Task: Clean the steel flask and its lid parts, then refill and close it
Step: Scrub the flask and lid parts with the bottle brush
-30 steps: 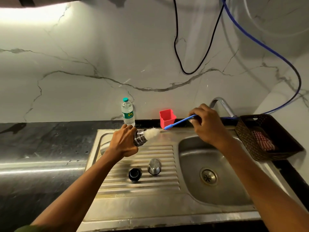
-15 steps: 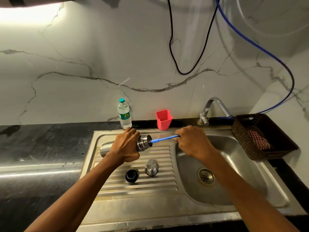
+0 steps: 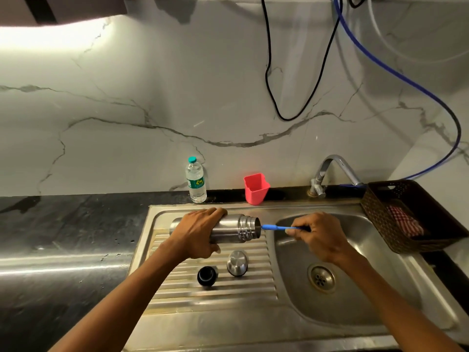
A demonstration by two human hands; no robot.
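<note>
Since a second ago the brush's white bristle head, then outside the mouth, has gone fully into the steel flask (image 3: 229,231), and the right hand (image 3: 321,237) has come in close to the opening, so only the blue brush handle (image 3: 279,227) shows between them. The flask lies on its side above the ribbed drainboard (image 3: 177,280) of the sink, mouth toward the basin (image 3: 355,295). The left hand (image 3: 196,233) has its grip wrapped round the flask's body; the right hand's grip pinches the handle.

Judging by this, the job is early: scrubbing the inside is under way. The steel cap (image 3: 237,262) and the black stopper (image 3: 207,275) sit on the drainboard just in front of the flask, apart from each other; whether they have been washed I cannot tell. No water runs from the tap (image 3: 335,168). Rinsing, refilling and closing all seem left to do.

Further back, a water bottle (image 3: 196,182) and a red cup (image 3: 256,188) stand on the black worktop (image 3: 63,224) by the wall; a brown basket (image 3: 380,214) with a checked cloth (image 3: 406,222) sits at the right.
</note>
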